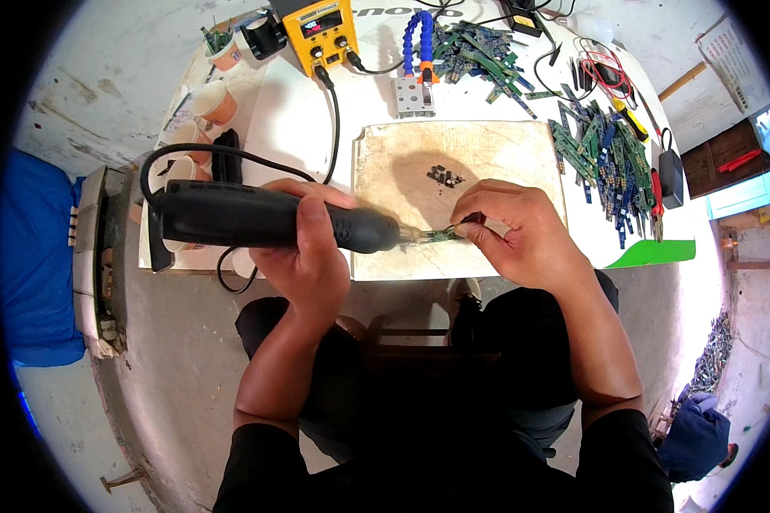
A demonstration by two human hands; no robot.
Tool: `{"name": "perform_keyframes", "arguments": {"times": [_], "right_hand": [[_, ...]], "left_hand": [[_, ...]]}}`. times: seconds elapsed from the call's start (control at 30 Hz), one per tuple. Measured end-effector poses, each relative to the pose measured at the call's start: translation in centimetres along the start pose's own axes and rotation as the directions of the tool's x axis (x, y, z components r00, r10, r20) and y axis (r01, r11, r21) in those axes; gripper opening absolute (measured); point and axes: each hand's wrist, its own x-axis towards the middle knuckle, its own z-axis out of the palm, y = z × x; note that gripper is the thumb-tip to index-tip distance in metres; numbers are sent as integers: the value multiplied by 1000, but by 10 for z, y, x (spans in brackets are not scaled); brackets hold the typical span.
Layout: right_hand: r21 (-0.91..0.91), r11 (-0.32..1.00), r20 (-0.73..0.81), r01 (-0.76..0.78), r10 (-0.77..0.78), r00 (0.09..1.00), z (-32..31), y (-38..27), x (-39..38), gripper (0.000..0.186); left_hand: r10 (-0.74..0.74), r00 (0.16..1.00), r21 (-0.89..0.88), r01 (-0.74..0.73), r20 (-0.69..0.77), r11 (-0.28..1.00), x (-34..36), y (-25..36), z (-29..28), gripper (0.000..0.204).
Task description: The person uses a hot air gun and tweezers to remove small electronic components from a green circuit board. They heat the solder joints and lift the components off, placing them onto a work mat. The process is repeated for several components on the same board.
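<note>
My left hand (304,235) is wrapped around the thick black handle of a hot air gun (265,220), which lies level and points right. Its metal nozzle (409,235) ends close to a small green circuit board strip (441,234) over the board mat. My right hand (518,235) pinches a slim dark tool that looks like tweezers (470,221), at the strip's right end. Fingers partly hide the tool, and I cannot tell whether it grips the strip. Small black chips (444,176) lie in a little pile on the beige work board (385,158), beyond the strip.
A yellow soldering station (316,38) stands at the back left, its cable looping to the gun. Paper cups (215,104) line the left edge. Heaps of circuit board strips (612,162) lie right and at the back, near a blue-armed metal holder (415,96) and red-handled pliers (657,205).
</note>
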Motion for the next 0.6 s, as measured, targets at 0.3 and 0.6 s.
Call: {"name": "perform_keyframes", "arguments": {"times": [0.3, 0.6], "right_hand": [[2, 1000, -21, 24, -24, 999, 1, 0, 1, 12], [7, 999, -49, 38, -38, 998, 1, -1, 1, 12]], "left_hand": [[48, 999, -15, -47, 15, 999, -3, -3, 3, 18], [8, 999, -4, -9, -33, 1000, 0, -2, 2, 15]]}}
